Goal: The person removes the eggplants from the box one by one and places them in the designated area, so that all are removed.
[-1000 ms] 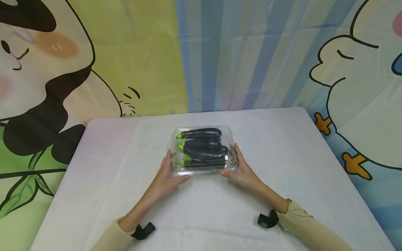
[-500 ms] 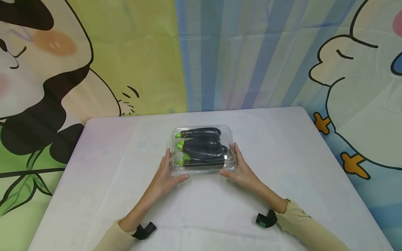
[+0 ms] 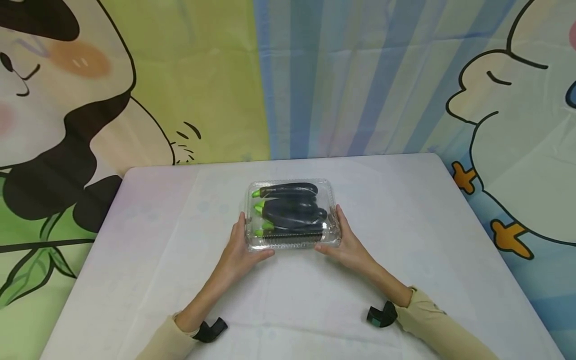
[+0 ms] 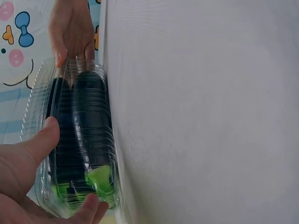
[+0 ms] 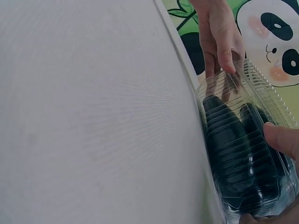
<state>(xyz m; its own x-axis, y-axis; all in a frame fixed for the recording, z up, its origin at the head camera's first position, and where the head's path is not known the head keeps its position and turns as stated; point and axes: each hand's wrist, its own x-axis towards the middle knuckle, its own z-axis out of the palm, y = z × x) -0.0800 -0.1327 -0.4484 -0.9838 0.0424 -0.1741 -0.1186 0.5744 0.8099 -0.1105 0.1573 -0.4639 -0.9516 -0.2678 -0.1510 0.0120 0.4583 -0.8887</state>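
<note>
A clear plastic clamshell box (image 3: 288, 245) with several dark eggplants (image 3: 292, 206) inside is at the middle of the table, lid closed. Their green stem ends point left. My left hand (image 3: 238, 255) grips the box's left end, thumb along the near edge and fingers at the side. At the opposite end, my right hand (image 3: 346, 247) holds it the same way. The left wrist view shows my left thumb (image 4: 44, 140) on one face of the box and fingertips (image 4: 91, 207) on another. Whether its underside touches the table cannot be told.
A white cloth covers the table (image 3: 288, 300). Behind it hangs a printed curtain (image 3: 216, 85) with cartoon animals and stripes. Black wrist devices (image 3: 382, 315) sit by the cuffs of the beige sleeves (image 3: 443, 327).
</note>
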